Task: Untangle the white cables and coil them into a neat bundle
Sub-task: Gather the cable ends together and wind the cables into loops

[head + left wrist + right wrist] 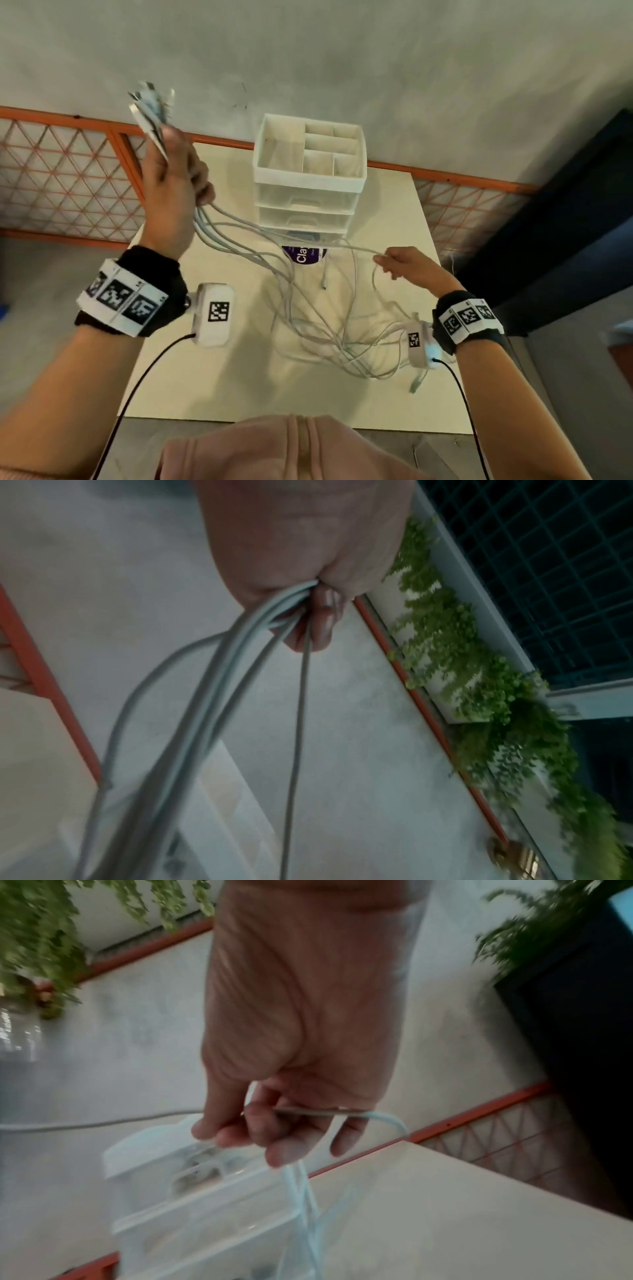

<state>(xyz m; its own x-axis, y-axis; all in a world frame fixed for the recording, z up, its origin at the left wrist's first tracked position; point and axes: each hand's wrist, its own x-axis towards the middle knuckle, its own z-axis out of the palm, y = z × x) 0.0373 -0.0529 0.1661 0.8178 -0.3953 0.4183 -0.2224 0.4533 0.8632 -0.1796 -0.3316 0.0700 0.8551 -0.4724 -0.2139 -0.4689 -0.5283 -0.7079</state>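
Several white cables (pixel 329 318) lie tangled on the cream table (pixel 212 383). My left hand (pixel 174 178) is raised above the table's left side and grips a bunch of them, plug ends (pixel 150 106) sticking up out of the fist. In the left wrist view the strands (pixel 219 691) run down from the closed left hand (pixel 308 561). My right hand (pixel 407 263) is lower, at the right, fingers curled round one cable (pixel 356 248) stretched toward the left hand. The right wrist view shows that cable (pixel 377 1118) passing under the curled fingers (pixel 281 1139).
A white drawer organiser (pixel 308 178) with open top compartments stands at the table's far middle, a purple-labelled item (pixel 303 255) in front of it. An orange mesh fence (pixel 68 171) runs behind. Dark furniture (pixel 565 222) stands right. A pink hooded garment (pixel 291 448) is at the near edge.
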